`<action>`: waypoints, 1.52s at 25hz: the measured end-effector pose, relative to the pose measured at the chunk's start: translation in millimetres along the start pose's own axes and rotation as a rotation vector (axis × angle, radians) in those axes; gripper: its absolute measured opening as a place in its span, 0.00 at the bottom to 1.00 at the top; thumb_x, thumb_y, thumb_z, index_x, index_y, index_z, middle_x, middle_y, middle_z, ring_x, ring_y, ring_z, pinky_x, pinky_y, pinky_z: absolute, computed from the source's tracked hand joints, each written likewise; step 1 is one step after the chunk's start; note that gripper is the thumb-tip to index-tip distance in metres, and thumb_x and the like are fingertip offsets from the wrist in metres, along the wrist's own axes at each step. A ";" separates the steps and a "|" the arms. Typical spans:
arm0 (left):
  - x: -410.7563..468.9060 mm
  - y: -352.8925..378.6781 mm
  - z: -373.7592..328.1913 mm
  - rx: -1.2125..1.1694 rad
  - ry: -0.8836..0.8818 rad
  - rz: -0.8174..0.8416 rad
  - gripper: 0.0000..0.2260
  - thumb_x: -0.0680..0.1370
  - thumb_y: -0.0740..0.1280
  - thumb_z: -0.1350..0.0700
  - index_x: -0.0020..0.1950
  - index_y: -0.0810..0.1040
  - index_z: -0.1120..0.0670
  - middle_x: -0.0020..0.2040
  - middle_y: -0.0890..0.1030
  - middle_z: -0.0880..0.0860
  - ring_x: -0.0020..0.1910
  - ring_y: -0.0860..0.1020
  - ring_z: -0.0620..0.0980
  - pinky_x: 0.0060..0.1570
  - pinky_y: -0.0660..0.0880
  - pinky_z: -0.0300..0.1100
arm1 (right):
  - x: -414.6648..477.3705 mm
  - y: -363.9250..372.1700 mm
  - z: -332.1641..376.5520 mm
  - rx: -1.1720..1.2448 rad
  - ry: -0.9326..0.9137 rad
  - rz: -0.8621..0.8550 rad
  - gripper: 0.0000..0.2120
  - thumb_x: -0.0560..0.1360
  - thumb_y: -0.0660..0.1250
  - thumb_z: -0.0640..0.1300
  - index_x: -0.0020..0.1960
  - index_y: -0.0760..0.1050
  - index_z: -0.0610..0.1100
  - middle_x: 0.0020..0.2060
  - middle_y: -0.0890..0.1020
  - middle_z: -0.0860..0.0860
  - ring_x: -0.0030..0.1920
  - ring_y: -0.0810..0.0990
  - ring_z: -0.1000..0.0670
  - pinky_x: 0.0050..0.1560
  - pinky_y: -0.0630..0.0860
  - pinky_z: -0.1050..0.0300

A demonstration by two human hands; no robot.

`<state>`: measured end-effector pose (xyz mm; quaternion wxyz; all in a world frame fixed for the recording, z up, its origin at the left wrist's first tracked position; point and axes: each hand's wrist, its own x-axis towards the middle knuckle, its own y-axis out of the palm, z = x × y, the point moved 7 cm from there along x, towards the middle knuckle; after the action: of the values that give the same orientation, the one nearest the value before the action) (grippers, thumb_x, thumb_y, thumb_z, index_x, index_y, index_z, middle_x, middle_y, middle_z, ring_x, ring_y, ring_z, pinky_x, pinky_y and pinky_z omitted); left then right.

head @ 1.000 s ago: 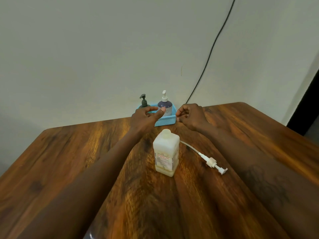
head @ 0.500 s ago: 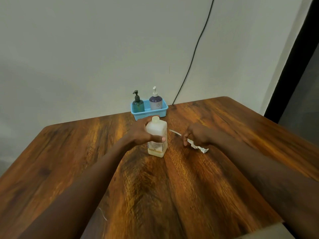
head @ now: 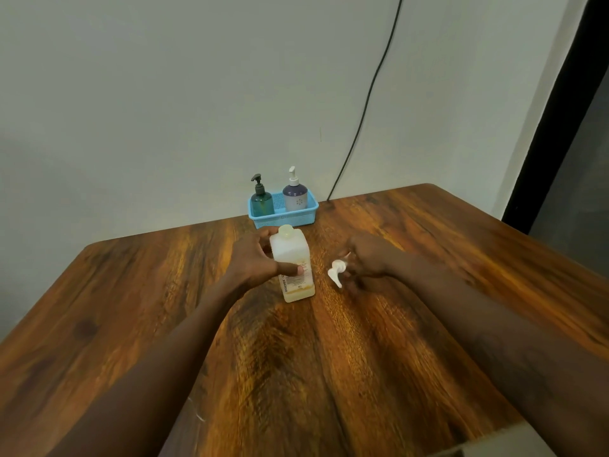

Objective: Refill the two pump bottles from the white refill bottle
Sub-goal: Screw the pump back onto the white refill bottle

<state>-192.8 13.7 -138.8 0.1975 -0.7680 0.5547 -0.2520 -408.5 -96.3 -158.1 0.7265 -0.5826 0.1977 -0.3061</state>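
Observation:
The white refill bottle [head: 294, 268] stands upright mid-table with its neck open and a little yellowish liquid at the bottom. My left hand [head: 255, 261] is wrapped around its body. My right hand [head: 367, 258] holds the white pump head [head: 337, 271], lifted just off the wood to the right of the bottle; its tube is hidden behind the hand. At the back, a dark green pump bottle [head: 262, 201] and a purple pump bottle [head: 295, 195] stand side by side in a blue basket [head: 301, 217].
The wooden table [head: 329, 357] runs to the wall behind the basket. A black cable [head: 369, 94] hangs down the wall to the table's back edge. A dark door frame [head: 560, 110] stands at the right.
Both hands came back from the basket. The left hand closed around the refill bottle; the right hand picked the pump head up from the table and turned it.

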 end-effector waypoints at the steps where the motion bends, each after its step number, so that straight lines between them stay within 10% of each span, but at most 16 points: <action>1: -3.6 -5.6 0.2 -0.027 0.000 -0.050 0.40 0.60 0.85 0.48 0.70 0.75 0.50 0.60 0.83 0.47 0.55 0.83 0.46 0.52 0.83 0.48 | -0.3 -11.4 9.1 0.072 -0.025 -0.072 0.10 0.75 0.73 0.47 0.56 0.83 0.51 0.48 0.80 0.57 0.48 0.77 0.54 0.44 0.73 0.59; 10: -36.6 -45.3 -8.0 0.083 -0.021 -0.253 0.39 0.64 0.84 0.52 0.73 0.74 0.51 0.64 0.81 0.53 0.55 0.79 0.48 0.43 0.78 0.36 | -11.1 -136.2 88.9 0.762 -0.105 -0.847 0.17 0.75 0.74 0.46 0.64 0.81 0.47 0.48 0.86 0.54 0.47 0.86 0.56 0.50 0.83 0.58; 23: -46.4 -69.9 -15.0 0.157 0.059 -0.341 0.39 0.59 0.83 0.43 0.69 0.78 0.47 0.62 0.83 0.50 0.53 0.83 0.49 0.46 0.84 0.46 | -1.8 -148.8 149.5 0.861 -0.223 -0.715 0.18 0.77 0.73 0.42 0.65 0.79 0.41 0.51 0.86 0.46 0.48 0.87 0.50 0.48 0.85 0.51; 32: -56.0 -85.6 -57.9 -0.005 0.199 -0.469 0.34 0.58 0.82 0.38 0.62 0.82 0.45 0.52 0.85 0.43 0.46 0.83 0.39 0.43 0.84 0.41 | 20.4 -109.3 166.7 0.818 -0.229 -0.315 0.17 0.80 0.68 0.43 0.69 0.77 0.43 0.60 0.84 0.50 0.59 0.83 0.53 0.60 0.80 0.52; 38: -63.4 -88.9 -76.2 0.121 0.265 -0.534 0.34 0.60 0.79 0.33 0.63 0.83 0.45 0.53 0.87 0.45 0.44 0.83 0.40 0.41 0.83 0.38 | 7.7 -128.6 157.8 0.603 -0.064 -0.564 0.20 0.66 0.81 0.55 0.52 0.84 0.44 0.46 0.87 0.52 0.45 0.85 0.55 0.44 0.83 0.60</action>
<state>-188.5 99.5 -37.0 0.0955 -0.8340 0.3381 -0.4255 -328.7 -4.2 5.2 0.7581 -0.3843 -0.0908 -0.5191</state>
